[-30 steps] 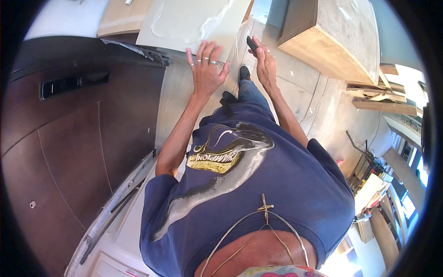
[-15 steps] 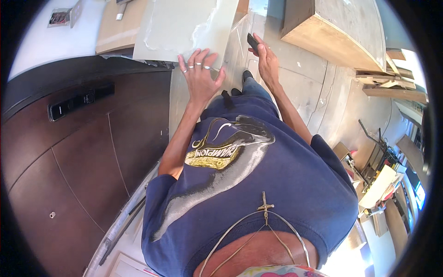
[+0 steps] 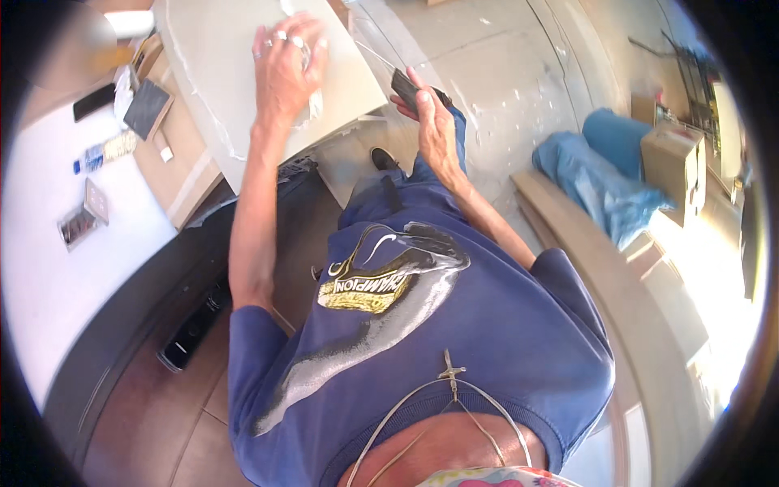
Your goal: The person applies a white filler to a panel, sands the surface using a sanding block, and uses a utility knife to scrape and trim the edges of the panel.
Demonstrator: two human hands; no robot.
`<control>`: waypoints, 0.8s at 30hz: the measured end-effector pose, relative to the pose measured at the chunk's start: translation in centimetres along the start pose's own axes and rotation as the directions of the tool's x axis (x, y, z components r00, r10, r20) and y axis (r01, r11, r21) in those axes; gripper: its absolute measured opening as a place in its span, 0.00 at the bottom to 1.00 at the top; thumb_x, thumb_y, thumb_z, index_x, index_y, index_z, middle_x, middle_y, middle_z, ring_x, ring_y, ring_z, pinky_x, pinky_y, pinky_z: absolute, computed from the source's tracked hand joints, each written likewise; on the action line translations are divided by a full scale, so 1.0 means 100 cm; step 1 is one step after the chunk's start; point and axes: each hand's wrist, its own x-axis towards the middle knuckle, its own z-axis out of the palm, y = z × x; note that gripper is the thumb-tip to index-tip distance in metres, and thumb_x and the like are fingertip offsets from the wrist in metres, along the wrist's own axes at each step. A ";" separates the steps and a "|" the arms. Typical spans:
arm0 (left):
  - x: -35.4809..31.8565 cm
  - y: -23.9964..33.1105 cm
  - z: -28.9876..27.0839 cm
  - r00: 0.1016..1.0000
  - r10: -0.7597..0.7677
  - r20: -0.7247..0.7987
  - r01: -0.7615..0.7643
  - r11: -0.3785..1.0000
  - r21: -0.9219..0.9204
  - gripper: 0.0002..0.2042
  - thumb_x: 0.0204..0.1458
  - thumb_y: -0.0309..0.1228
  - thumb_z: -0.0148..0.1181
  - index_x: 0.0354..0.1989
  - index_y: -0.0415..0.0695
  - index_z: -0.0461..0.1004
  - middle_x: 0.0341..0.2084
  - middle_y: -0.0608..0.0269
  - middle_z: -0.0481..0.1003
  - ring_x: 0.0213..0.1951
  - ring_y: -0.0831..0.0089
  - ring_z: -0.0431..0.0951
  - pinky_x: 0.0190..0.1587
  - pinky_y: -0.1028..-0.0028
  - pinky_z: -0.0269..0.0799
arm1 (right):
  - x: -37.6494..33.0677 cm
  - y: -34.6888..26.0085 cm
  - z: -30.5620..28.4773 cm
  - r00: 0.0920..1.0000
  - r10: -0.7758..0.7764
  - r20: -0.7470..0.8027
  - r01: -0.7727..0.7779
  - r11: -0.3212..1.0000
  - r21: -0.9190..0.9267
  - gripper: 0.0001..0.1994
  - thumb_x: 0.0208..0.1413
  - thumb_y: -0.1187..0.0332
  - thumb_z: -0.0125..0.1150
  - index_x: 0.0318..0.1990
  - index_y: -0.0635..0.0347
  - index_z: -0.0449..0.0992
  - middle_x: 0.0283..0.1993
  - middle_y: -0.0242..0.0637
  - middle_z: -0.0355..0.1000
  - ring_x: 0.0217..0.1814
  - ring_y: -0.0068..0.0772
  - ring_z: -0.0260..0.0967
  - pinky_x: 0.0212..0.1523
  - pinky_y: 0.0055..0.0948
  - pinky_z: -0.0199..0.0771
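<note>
Scuffed floor (image 3: 479,61) spreads ahead, with blue plastic (image 3: 588,174) and a carton (image 3: 672,166) to our right. Our left hand (image 3: 286,73), wearing at least 3 rings (image 3: 281,36), is over the pale board (image 3: 215,81), fingers slightly spread; we cannot tell whether it touches. Our right hand (image 3: 436,126) pinches a black tool (image 3: 408,91) between thumb and fingers, just beside the board's corner.

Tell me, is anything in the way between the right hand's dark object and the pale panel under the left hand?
Nothing large visibly blocks the gap from the dark object in the right hand to the panel. Only a thin pale strip shows there; whether it lies on the floor, I can't tell.
</note>
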 end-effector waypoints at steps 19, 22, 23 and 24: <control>0.109 -0.126 0.067 0.972 0.193 0.135 -0.194 0.981 -0.009 0.16 0.67 0.42 0.50 0.53 0.53 0.81 0.63 0.62 0.73 0.68 0.62 0.67 0.73 0.55 0.50 | -0.036 0.016 0.064 0.956 -0.191 -0.224 0.163 0.977 -0.137 0.25 0.77 0.55 0.37 0.72 0.57 0.66 0.77 0.44 0.60 0.81 0.46 0.51 0.80 0.44 0.45; 0.106 -0.119 0.059 0.979 0.167 0.113 -0.168 0.986 -0.007 0.16 0.66 0.42 0.50 0.53 0.53 0.81 0.62 0.62 0.74 0.67 0.61 0.68 0.73 0.54 0.51 | -0.032 0.015 0.069 0.957 -0.147 -0.250 0.131 0.988 -0.082 0.26 0.77 0.55 0.36 0.73 0.59 0.64 0.77 0.46 0.60 0.81 0.45 0.52 0.79 0.38 0.47; 0.109 -0.116 0.059 0.981 0.165 0.104 -0.164 0.986 -0.017 0.15 0.66 0.41 0.51 0.53 0.53 0.81 0.62 0.62 0.75 0.67 0.61 0.68 0.72 0.54 0.52 | -0.028 0.014 0.069 0.957 -0.127 -0.261 0.115 0.992 -0.061 0.26 0.77 0.56 0.36 0.73 0.60 0.64 0.77 0.47 0.60 0.81 0.45 0.52 0.79 0.36 0.47; 0.111 -0.114 0.058 0.982 0.161 0.094 -0.159 0.987 -0.025 0.15 0.66 0.41 0.51 0.53 0.53 0.81 0.61 0.62 0.75 0.66 0.61 0.69 0.72 0.54 0.52 | -0.027 0.014 0.069 0.957 -0.133 -0.257 0.113 0.989 -0.092 0.26 0.77 0.56 0.36 0.73 0.60 0.64 0.77 0.47 0.60 0.81 0.45 0.53 0.79 0.36 0.48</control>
